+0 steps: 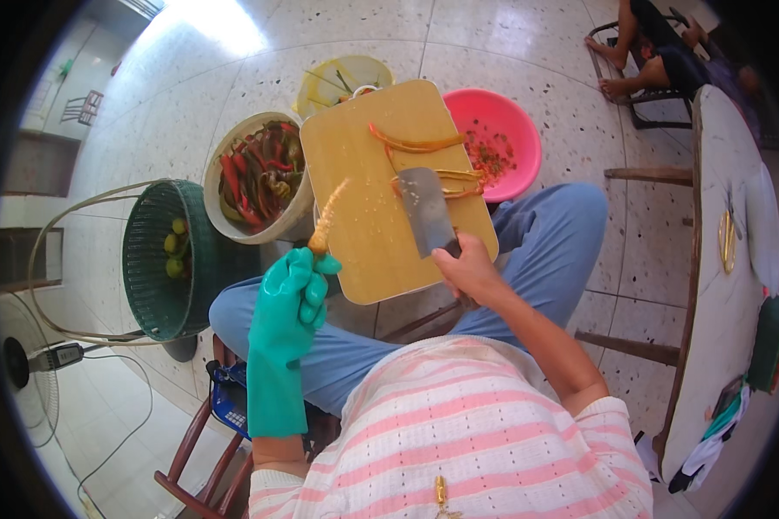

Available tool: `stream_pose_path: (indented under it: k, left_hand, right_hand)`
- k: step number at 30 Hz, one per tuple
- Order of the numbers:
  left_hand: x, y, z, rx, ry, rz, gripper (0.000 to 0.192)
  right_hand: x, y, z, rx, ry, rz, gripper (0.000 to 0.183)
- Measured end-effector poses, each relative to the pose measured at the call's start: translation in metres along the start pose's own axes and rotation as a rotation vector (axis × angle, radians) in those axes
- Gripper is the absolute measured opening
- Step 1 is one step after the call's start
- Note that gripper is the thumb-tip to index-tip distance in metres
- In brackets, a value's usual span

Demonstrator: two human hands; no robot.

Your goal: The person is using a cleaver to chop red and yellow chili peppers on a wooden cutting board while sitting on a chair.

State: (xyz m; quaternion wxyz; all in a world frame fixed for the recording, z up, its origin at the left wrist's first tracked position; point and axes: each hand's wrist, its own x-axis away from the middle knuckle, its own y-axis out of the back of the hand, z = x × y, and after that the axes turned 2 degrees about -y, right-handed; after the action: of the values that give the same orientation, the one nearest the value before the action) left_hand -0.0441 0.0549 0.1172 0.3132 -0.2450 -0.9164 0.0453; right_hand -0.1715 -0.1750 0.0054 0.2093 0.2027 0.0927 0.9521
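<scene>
My left hand point(290, 292), in a green rubber glove, grips the base of a seedy chili pepper core point(324, 224) that points up over the left edge of the yellow cutting board point(357, 259). In my bare right hand point(470, 269) is the handle of a cleaver point(422, 207), its broad blade flat above the board. Strips of orange-red chili pepper point(419, 144) lie on the board's right half, some partly under the blade. Loose seeds are scattered over the surface.
A bucket of red and dark chilies point(211, 194) stands left of the board, a pink basin point(526, 123) with bits at its right, and a yellowish bowl point(318, 74) behind. Further left is a green basket point(149, 305) with green fruit. A person point(662, 71) sits at the upper right, beyond a table point(714, 259).
</scene>
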Motion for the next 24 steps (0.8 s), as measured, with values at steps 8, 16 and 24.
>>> stream_pose_path:
  k: [8,16,24]
  left_hand:
    - [-0.141,-0.004,-0.035,-0.408,-0.227,-0.039,0.04]
    - [-0.253,-0.015,-0.119,-1.332,-0.499,-0.209,0.059]
    - [-0.224,-0.106,-0.019,-1.743,-0.875,0.624,0.107]
  right_hand:
    - [0.037,0.026,0.01,-0.719,-0.416,0.058,0.022]
    - [0.036,0.057,0.015,-0.734,-0.352,-0.021,0.02]
    - [0.018,0.087,-0.001,-0.742,-0.282,-0.132,0.019]
